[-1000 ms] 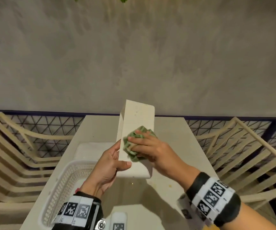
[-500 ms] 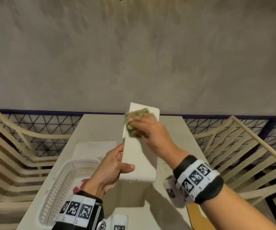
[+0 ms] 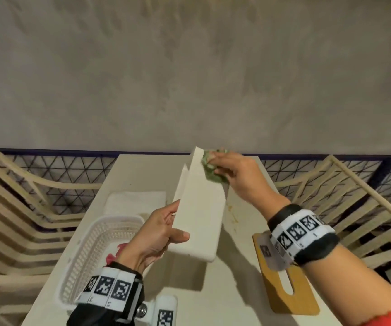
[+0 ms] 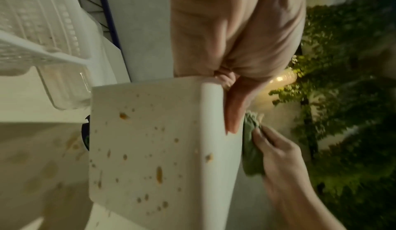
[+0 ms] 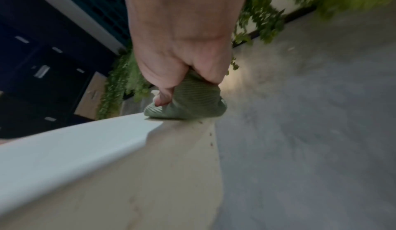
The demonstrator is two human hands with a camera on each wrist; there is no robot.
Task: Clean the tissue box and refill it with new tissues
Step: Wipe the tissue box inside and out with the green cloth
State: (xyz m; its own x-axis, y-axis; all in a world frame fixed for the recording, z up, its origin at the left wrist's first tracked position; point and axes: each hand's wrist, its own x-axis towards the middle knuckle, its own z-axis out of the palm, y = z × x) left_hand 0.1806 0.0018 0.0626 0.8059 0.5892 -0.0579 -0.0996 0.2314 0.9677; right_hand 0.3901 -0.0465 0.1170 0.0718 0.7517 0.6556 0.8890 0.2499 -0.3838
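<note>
My left hand (image 3: 163, 229) grips the near end of a long white tissue box (image 3: 199, 208), held tilted above the table. In the left wrist view the end face of the box (image 4: 145, 145) is speckled with brown stains, and my left thumb (image 4: 233, 108) lies over its edge. My right hand (image 3: 232, 170) holds a crumpled green cloth (image 3: 212, 169) pressed on the far end of the box. The right wrist view shows the cloth (image 5: 193, 101) bunched in my fingers on the box edge (image 5: 107, 132). A stack of white tissues (image 3: 135, 201) lies on the table behind the basket.
A white plastic basket (image 3: 91, 250) with something red inside stands at the table's left. A wooden lid with a slot (image 3: 286, 288) lies at the right. Brown smears (image 3: 233, 215) mark the cream table (image 3: 232, 302). Slatted chairs (image 3: 13, 208) flank both sides, and a grey wall is behind.
My right hand has slid the green cloth along the box from its middle to its far end. The box has been turned and tilted more. My left hand keeps its grip.
</note>
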